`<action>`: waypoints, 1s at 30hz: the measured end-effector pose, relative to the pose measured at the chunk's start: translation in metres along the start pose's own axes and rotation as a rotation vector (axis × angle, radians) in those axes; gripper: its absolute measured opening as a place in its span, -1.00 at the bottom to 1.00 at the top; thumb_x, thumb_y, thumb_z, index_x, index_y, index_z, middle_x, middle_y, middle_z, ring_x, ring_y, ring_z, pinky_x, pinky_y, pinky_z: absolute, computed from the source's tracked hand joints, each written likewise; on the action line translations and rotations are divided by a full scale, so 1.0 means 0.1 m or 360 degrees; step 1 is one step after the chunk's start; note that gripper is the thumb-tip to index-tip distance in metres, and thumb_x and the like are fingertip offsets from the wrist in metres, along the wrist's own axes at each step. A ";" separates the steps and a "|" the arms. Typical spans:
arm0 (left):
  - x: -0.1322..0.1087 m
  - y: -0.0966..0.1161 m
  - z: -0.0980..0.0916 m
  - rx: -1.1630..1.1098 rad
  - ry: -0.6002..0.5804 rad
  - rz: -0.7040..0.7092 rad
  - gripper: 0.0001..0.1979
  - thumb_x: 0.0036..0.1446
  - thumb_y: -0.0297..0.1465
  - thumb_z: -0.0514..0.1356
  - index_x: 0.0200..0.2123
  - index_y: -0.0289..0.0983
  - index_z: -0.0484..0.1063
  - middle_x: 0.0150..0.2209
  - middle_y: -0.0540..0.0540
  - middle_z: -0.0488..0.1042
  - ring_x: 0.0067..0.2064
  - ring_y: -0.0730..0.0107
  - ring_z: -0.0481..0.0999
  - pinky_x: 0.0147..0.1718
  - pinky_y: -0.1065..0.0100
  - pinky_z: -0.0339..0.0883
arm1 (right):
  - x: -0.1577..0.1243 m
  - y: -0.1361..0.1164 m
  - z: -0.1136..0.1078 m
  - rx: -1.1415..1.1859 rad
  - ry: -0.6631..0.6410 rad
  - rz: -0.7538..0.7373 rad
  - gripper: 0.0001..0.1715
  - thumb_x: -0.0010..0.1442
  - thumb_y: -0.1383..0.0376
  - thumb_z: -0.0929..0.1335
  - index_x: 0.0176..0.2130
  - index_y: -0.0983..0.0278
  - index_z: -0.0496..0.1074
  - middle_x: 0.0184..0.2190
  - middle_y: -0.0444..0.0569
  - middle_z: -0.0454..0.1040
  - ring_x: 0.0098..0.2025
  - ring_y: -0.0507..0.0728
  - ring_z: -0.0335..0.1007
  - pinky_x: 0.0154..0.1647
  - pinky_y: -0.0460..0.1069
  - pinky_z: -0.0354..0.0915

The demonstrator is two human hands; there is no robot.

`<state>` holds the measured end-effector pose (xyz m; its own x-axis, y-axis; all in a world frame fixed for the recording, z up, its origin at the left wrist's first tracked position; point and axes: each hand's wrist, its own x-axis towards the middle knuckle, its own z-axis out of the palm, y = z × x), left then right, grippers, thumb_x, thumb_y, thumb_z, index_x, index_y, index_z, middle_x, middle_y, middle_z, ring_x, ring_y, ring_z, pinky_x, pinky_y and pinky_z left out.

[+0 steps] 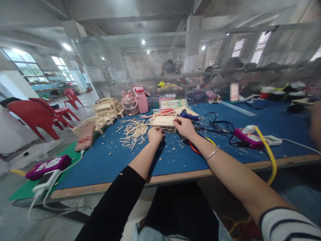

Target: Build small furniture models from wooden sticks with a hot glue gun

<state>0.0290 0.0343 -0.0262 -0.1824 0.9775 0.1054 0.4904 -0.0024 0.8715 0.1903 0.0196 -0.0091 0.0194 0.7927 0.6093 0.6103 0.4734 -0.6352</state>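
Note:
A small model built of pale wooden sticks lies on the blue work surface, with a slatted top and an open lattice along its front. My left hand is closed at its front left corner, fingers curled against the frame. At the right end, my right hand pinches the model's edge; the fingertips partly hide what they grip. Just behind my right hand lies a blue glue gun. Loose wooden sticks are heaped to the left of the model, among small scraps.
Finished-looking stick models are piled at the back left, near a pink bottle and a clear pink-lidded jug. A purple power strip with cables sits at right. Pliers-like handles lie under my right forearm. A perforated metal screen stands behind.

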 end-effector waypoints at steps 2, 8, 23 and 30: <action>-0.01 0.00 0.00 0.0005 0.0006 0.0005 -0.85 -0.01 -0.45 0.12 -0.50 -0.33 0.49 -0.64 -0.03 0.42 -0.61 0.53 0.40 -0.53 0.51 0.24 | 0.00 -0.01 0.00 -0.0002 -0.0002 -0.0003 -0.78 0.08 0.27 0.26 -0.35 0.29 0.47 -0.52 -0.11 0.46 -0.48 0.04 0.32 -0.38 -0.08 0.18; 0.01 -0.03 0.01 0.0018 0.0015 0.0027 -0.83 0.01 -0.44 0.11 -0.51 -0.33 0.49 -0.63 -0.06 0.45 -0.57 0.50 0.44 -0.49 0.49 0.27 | 0.00 0.02 0.00 -0.0006 -0.0011 0.0007 -0.77 0.08 0.25 0.27 -0.33 0.30 0.46 -0.52 -0.11 0.46 -0.49 0.03 0.30 -0.39 -0.09 0.17; 0.04 -0.05 0.00 0.0016 -0.0024 0.0027 -0.83 0.01 -0.47 0.10 -0.53 -0.33 0.47 -0.61 -0.05 0.46 -0.58 0.51 0.45 -0.49 0.50 0.28 | -0.01 0.00 0.01 0.0015 -0.0029 0.0012 -0.75 0.09 0.24 0.26 -0.33 0.30 0.47 -0.51 -0.11 0.45 -0.48 0.03 0.31 -0.39 -0.09 0.17; 0.05 -0.05 0.00 -0.0024 -0.0050 -0.0010 -0.84 0.02 -0.46 0.12 -0.47 -0.33 0.50 -0.58 -0.06 0.48 -0.56 0.51 0.47 -0.46 0.50 0.32 | -0.01 0.00 0.01 0.0004 -0.0023 0.0016 -0.75 0.09 0.24 0.26 -0.32 0.30 0.47 -0.52 -0.11 0.45 -0.49 0.03 0.30 -0.39 -0.08 0.17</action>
<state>0.0254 0.0388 -0.0304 -0.1587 0.9836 0.0852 0.4765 0.0007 0.8792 0.1898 0.0192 -0.0107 0.0139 0.8028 0.5961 0.6084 0.4663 -0.6422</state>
